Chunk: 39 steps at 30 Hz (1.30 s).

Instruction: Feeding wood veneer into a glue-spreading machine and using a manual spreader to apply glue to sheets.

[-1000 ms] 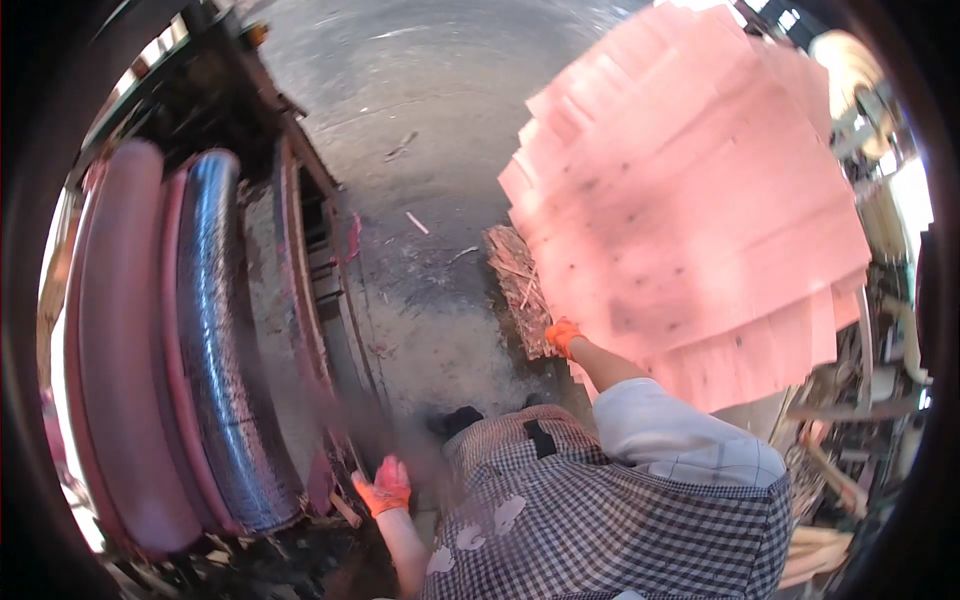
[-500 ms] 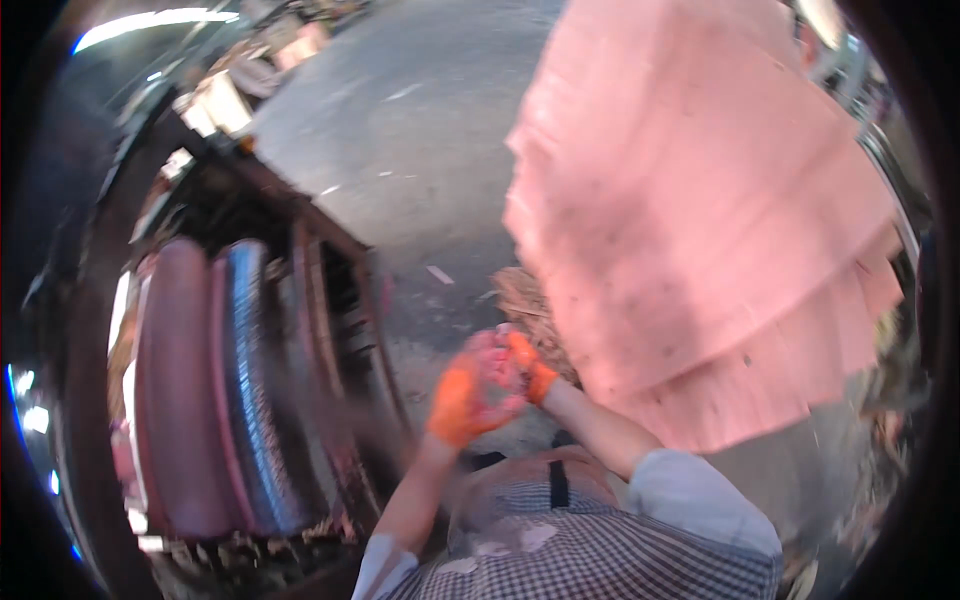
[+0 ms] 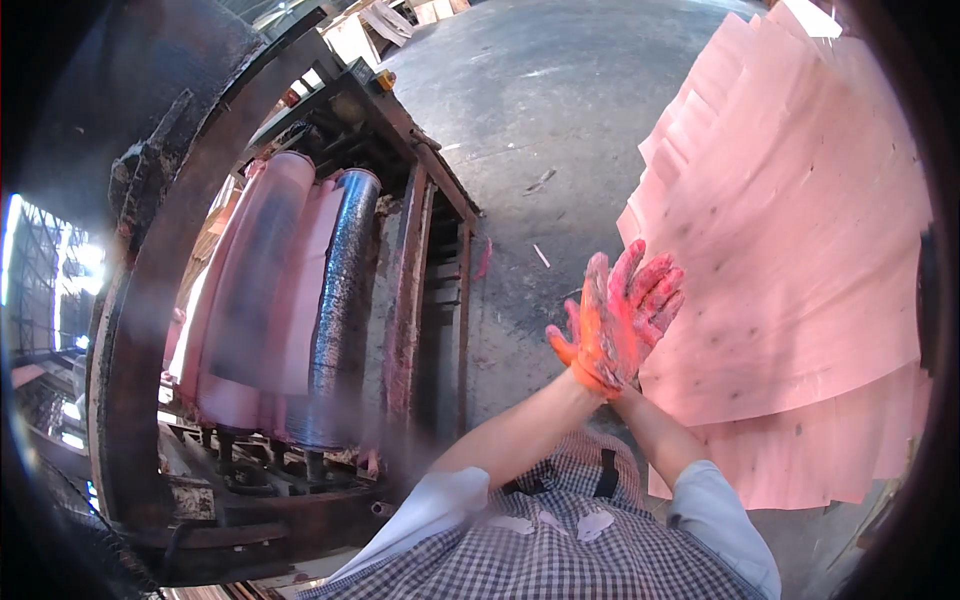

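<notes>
My left hand and my right hand meet in front of me, one overlapping the other, with the wrists close together. Both wear orange gloves smeared with wet-looking pink. Fingers are stretched and spread, and nothing shows between them. Just right of my hands lies a broad, fanned stack of thin pink sheets, dotted with dark spots. Where the gloves overlap, part of each palm is hidden.
To the left stands a dark-framed roller machine with a pink-coated roller and a shiny metal roller. Grey concrete floor with small scraps stretches ahead. Pale boards lie at the far end.
My hands have gone from curled together to stretched, spread fingers, and sit farther right and higher. The view has shifted, bringing more of the roller machine into sight.
</notes>
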Motion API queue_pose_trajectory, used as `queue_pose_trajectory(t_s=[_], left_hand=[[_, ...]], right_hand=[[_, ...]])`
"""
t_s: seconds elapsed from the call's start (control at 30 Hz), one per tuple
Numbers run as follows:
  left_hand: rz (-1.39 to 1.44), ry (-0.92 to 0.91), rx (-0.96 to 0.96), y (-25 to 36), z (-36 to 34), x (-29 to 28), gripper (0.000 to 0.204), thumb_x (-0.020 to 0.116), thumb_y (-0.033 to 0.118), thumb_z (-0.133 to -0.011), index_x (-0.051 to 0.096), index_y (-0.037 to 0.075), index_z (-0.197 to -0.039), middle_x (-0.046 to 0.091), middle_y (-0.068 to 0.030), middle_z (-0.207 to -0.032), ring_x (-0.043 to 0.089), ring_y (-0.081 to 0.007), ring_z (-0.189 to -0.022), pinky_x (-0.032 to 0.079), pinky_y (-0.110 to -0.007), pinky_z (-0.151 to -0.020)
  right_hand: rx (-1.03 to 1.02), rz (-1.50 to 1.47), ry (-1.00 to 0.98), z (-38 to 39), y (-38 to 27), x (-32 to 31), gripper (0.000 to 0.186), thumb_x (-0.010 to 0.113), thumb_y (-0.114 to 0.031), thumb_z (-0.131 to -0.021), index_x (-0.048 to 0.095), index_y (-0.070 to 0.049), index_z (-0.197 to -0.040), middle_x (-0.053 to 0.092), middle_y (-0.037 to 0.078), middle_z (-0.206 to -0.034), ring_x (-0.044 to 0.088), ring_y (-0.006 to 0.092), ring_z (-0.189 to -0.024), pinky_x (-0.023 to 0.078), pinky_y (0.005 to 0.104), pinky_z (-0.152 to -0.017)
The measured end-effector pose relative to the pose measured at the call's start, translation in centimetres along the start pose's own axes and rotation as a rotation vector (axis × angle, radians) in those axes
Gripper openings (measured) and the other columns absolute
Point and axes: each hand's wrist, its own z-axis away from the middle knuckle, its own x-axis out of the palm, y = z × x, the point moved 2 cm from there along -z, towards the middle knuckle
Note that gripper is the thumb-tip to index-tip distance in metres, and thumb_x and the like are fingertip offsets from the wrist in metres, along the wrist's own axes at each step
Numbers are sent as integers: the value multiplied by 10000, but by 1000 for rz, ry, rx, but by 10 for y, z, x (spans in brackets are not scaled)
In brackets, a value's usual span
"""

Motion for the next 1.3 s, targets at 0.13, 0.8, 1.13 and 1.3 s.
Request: queue_pose_trajectory(t_s=[0.13,0.8,1.13,1.3], left_hand=[[-541,218,-203,58,8,-17,718,472,535,-978,277,90,-1506,471,-184,-1422,488,-312,-1295,368,-434,-1120],[-486,1585,546,343,442,-179,946,557,715,-830,165,245,-1551,343,-110,-1529,369,-330,-1367,244,-492,-1133],[-547,1493,704,463,441,-238,986,543,732,-832,91,269,-1576,199,-111,-1611,240,-342,-1463,131,-463,-1190],[-529,1279,710,505,451,-267,888,538,688,-865,174,284,-1566,196,-83,-1612,188,-309,-1475,88,-465,-1201]], right_hand=[[386,-143,-210,26,95,15,709,576,-420,-946,328,-31,-1485,439,134,-1451,450,238,-1306,363,369,-1086],[816,688,-611,141,181,-26,432,552,-352,-892,564,-120,-1257,610,215,-1198,601,321,-1119,466,412,-935],[561,513,-737,30,55,124,792,468,-568,-914,367,-11,-1468,352,178,-1538,302,279,-1444,231,340,-1173],[565,565,-860,35,17,147,802,481,-557,-910,330,-23,-1489,338,172,-1548,308,269,-1442,234,327,-1170]])
